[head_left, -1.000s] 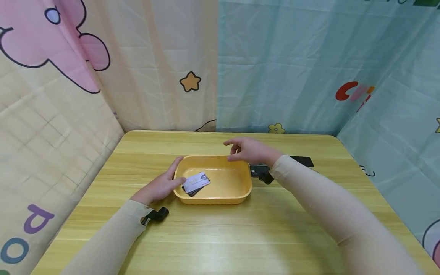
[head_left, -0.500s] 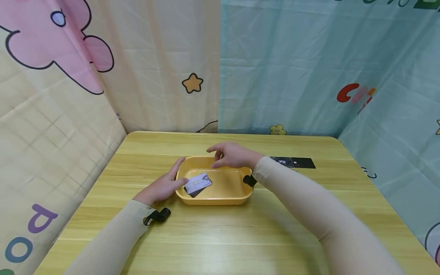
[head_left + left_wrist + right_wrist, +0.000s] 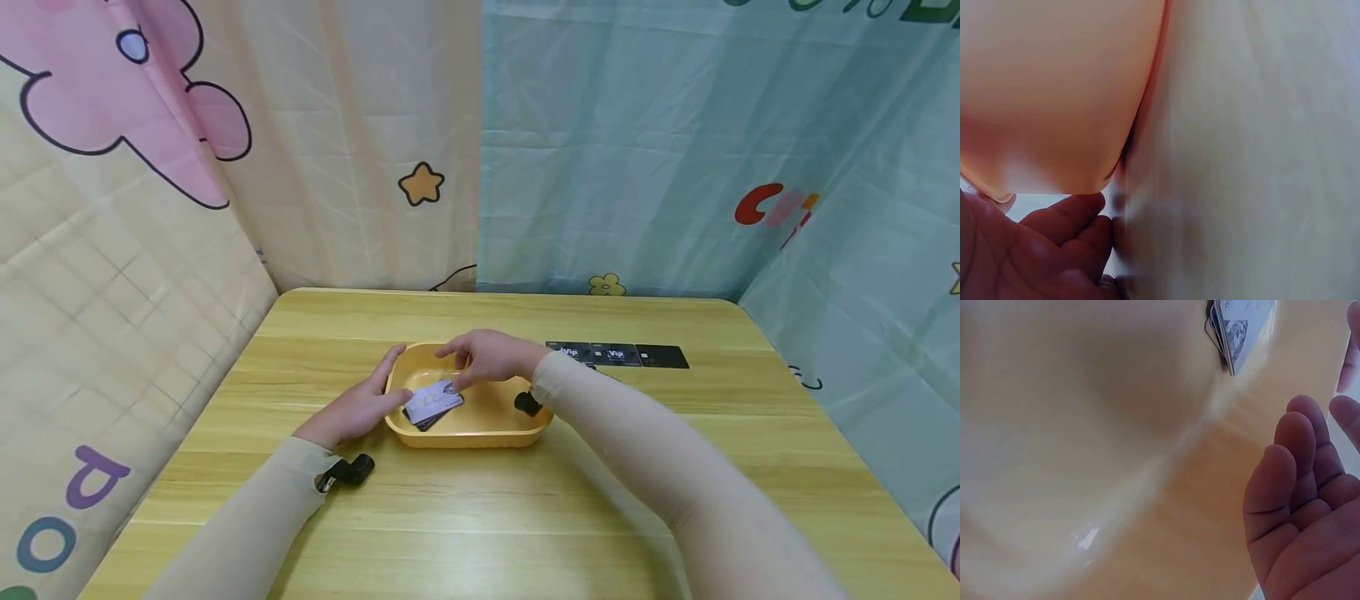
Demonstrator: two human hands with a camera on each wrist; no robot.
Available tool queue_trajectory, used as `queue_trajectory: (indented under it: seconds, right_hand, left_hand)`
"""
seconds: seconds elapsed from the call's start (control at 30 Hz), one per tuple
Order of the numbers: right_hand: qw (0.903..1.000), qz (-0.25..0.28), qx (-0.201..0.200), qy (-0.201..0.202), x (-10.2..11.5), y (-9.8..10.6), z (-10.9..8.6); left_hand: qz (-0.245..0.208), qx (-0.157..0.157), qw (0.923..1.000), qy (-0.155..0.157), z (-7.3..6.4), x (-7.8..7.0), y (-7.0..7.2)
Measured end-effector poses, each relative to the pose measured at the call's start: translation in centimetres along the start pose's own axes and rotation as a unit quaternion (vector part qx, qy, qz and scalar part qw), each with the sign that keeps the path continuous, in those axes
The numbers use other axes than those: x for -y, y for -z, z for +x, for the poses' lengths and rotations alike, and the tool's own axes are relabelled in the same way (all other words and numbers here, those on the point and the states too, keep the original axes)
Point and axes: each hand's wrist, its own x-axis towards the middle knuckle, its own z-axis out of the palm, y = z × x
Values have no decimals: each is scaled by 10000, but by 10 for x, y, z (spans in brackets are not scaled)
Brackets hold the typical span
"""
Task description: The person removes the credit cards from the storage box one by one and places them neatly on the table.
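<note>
A shallow yellow plastic tray (image 3: pixel 495 410) stands on the table, with a small stack of cards in its left part. The top card (image 3: pixel 432 401) is white with gold lettering; dark ones peek out beneath it. My left hand (image 3: pixel 351 408) holds the tray's left end, thumb over the rim and fingers along the outer wall (image 3: pixel 1054 106). Over the tray's inside, my right hand (image 3: pixel 491 356) hovers with thumb and index finger apart, the thumb tip close to the stack's right corner. In the right wrist view its fingers (image 3: pixel 1272 481) are loosely bent beside the cards (image 3: pixel 1244 334), holding nothing.
Behind the tray to the right, black cards lie in a row on the wooden table (image 3: pixel 465 517), two of them marked Vip (image 3: pixel 617 354) and a plainer black card (image 3: pixel 663 357) at the end. Printed curtains (image 3: pixel 360 125) enclose the table's back and sides.
My right hand has moved left and toward me, from the tray's far right rim to the card stack, baring the black cards behind the sleeve. My left hand keeps its hold on the tray.
</note>
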Motion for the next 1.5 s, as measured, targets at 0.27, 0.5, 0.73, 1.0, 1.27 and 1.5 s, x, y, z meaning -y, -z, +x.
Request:
queue_trajectory:
  seconds: [0.27,0.5,0.73,1.0,1.27,1.5]
  right_hand:
    - [9995,-89,288,-31,-3,-10,3]
    - [9987,-246,445,-42,-13,-19,11]
    - [9971,-346,606,-308,-18,-26,19]
    - [9963,-586,610,-174,-21,-29,22]
    - [9951,-810,536,-170,-16,-32,19]
    - [9927,-1123,430,-22,-10,-34,18]
  left_hand:
    - [26,64,10000,43,1,-1,0]
    - [84,38,10000,-12,0,-1,0]
    - [44,33,10000,25,0,1,-1]
    - [12,91,10000,37,0,-1,0]
    - [54,52,10000,-3,1,1,0]
    - [93,32,10000,-6,0,3,-1]
